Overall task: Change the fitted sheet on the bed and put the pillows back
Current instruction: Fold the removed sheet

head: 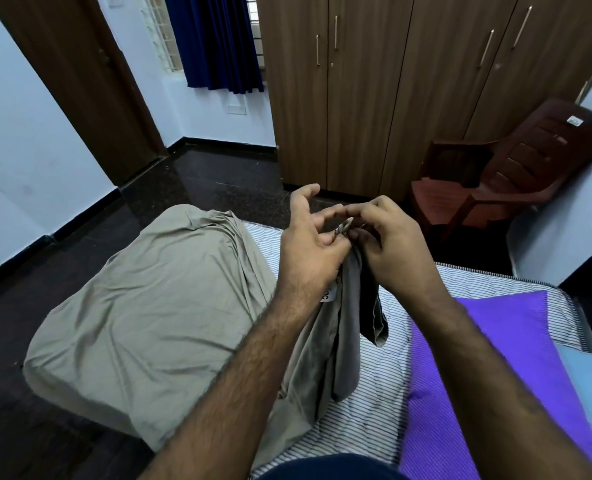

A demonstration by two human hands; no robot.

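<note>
Covering the left half of the striped mattress [374,403], the khaki fitted sheet [142,299] rises in a bunched corner to both hands; left hand [308,244] and right hand [391,244] fingers [360,211] pinch its top edge together.
</note>
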